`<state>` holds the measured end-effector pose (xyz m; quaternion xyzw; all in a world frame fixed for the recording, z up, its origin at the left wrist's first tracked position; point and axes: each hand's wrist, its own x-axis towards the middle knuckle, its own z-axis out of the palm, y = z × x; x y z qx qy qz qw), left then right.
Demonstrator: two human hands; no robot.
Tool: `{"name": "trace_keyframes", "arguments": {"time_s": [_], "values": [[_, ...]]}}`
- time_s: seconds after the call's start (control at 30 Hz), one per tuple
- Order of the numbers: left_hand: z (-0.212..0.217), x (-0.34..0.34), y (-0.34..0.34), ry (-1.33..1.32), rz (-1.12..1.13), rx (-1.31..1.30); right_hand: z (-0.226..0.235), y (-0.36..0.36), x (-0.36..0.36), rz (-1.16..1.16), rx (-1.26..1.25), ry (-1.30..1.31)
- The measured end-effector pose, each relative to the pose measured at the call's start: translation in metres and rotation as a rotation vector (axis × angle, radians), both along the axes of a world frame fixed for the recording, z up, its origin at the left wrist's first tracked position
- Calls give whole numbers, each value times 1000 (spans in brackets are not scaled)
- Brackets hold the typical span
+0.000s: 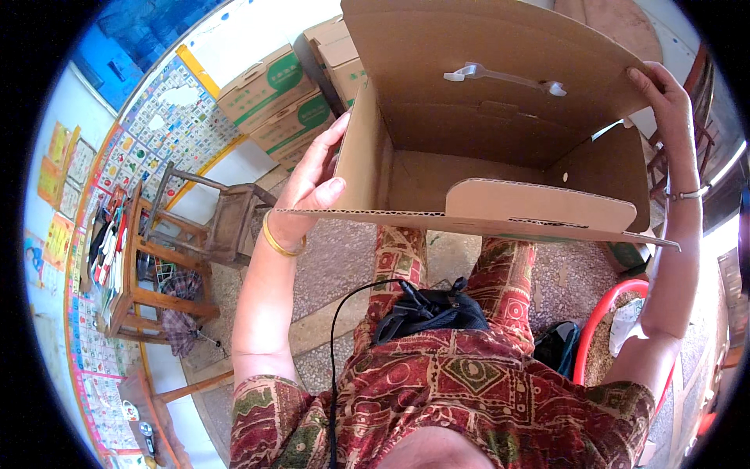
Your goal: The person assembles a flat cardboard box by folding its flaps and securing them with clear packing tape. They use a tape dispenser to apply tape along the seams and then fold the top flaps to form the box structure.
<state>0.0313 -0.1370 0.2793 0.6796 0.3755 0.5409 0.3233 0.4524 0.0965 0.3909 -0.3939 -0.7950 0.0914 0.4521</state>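
Two hands hold the cardboard box [500, 133] — left hand [312, 180] fingers grip its side; right hand [664, 98] its flap.

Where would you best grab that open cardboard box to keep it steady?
Probably by its two side walls, one from each side. The cardboard box is wide, with its opening facing the person, and loose flaps would bend. The left hand already clasps the left wall's edge; the right hand grips the upper right corner.

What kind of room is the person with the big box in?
Probably a room in a home used for packing. A speckled stone floor, picture charts on the wall, an old wooden chair and stacked green-and-brown cartons behind the open cardboard box.
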Motion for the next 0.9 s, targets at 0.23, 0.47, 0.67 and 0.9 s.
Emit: {"name": "trace_keyframes", "arguments": {"time_s": [0.23, 0.47, 0.67, 0.9], "values": [[8, -2, 18, 484, -171, -95, -8, -17, -7, -6, -17, 83], [-26, -10, 62, 867, -257, -48, -21, -37, -19, 38, 51, -58], [3, -4, 55, 736, -123, -216, -54, -48, 3, 425, 153, -113], [56, 2, 18, 701, 192, -454, -51, -58, 1, 456, 158, -336]]}}
